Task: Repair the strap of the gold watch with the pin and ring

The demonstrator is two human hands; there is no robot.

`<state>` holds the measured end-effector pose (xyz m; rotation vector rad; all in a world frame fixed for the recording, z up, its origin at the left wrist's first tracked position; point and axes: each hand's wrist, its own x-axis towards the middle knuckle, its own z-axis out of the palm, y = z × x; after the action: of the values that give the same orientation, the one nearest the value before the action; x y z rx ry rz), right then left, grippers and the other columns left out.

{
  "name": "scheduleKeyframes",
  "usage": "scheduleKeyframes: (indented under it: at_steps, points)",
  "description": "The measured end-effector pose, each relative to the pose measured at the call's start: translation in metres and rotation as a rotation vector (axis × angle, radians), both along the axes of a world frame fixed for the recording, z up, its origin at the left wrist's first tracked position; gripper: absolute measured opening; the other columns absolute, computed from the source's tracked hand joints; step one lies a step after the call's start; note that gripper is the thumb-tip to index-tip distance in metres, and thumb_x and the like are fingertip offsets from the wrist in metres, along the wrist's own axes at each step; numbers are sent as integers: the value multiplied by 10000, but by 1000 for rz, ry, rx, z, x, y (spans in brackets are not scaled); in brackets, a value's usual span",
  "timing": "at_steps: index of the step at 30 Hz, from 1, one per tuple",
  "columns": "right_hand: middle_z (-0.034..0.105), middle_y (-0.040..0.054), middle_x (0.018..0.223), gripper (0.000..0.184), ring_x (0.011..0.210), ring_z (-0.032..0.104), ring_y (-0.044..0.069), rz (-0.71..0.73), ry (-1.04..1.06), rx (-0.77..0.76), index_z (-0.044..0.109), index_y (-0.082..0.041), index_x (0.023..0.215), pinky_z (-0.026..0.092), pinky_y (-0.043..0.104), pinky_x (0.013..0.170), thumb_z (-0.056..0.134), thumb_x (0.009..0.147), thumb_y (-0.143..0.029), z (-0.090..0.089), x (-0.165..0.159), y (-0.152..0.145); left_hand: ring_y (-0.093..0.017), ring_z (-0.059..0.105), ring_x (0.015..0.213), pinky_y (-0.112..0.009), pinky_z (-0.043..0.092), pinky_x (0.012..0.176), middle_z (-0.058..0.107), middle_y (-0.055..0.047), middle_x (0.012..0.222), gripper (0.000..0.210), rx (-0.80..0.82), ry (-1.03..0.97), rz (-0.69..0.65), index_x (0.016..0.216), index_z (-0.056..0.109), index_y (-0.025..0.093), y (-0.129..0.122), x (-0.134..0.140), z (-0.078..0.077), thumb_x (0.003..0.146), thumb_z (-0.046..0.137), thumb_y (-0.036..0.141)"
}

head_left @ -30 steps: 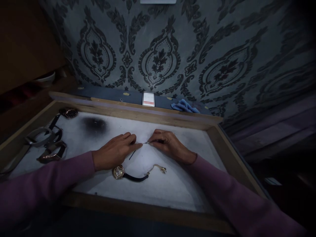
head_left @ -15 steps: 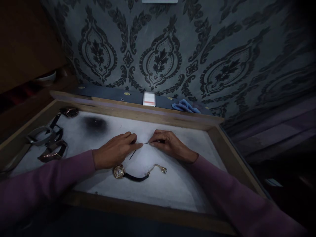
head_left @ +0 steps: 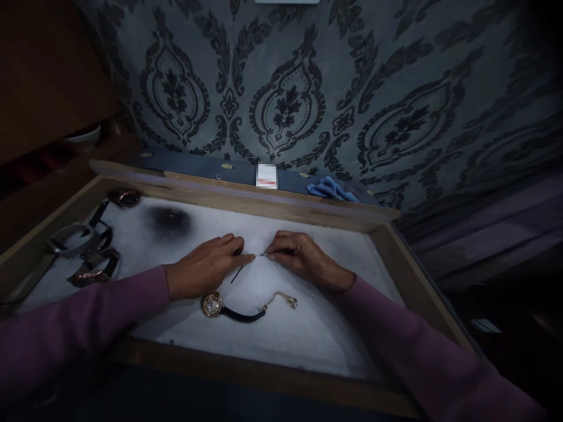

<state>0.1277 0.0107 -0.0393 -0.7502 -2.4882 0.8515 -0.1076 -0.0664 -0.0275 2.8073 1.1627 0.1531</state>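
Over the white tray surface, my left hand point(head_left: 204, 266) is closed, thumb and forefinger pressed together; what lies between them is hidden. A thin dark strip point(head_left: 237, 274) shows just below its fingertips, and I cannot tell if it is held. Facing it, my right hand point(head_left: 305, 258) pinches a small thin metal piece point(head_left: 261, 254) whose end reaches the left fingertips. Nearer to me lies a gold-rimmed wristwatch point(head_left: 212, 305) with a black strap point(head_left: 243, 318). At the strap's end sits a gold-coloured clasp point(head_left: 287, 300), unfolded.
A wooden rim point(head_left: 246, 196) surrounds the tray. Several watches point(head_left: 94, 266) lie at its left side, near a dark smudge point(head_left: 170, 220). Behind the rim are a small white box point(head_left: 266, 177) and a blue cloth point(head_left: 331, 189), against a patterned wall point(head_left: 285, 105).
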Motion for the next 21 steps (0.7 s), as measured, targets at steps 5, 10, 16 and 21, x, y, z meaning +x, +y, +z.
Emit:
scheduleKeyframes:
  at_steps: [5,10,16,21]
  points:
    - [651,34,780,127,688,620,139,6,3,-6,730,-169,817,453,234,599,618,855,-121,0,0,-1,-203,465,909,-296,398,770,506,-73,1016,503,-19,14,10,1272,505,193,0,0,1,855,342,-36]
    - [645,42,772,125,677,615,138,32,0,-30,722,-146,809,443,228,602,615,874,-143,1,0,-2,-200,454,915,-294,392,779,490,-59,1016,529,-35,12,2,1292,480,214,1,-1,0,837,370,-31]
    - [644,41,763,169,700,616,146,-11,-23,71,719,-161,808,446,239,636,579,902,-157,0,-2,-10,-194,449,909,-292,394,779,491,-59,1006,483,-39,-12,-1,1232,510,206,1,-1,2,845,350,-34]
    - [644,46,761,191,689,611,149,-21,2,128,702,-168,813,453,254,629,546,923,-180,-4,-3,-15,-182,459,903,-275,410,776,512,-56,997,416,-71,-82,16,1180,553,206,2,-2,2,892,341,-7]
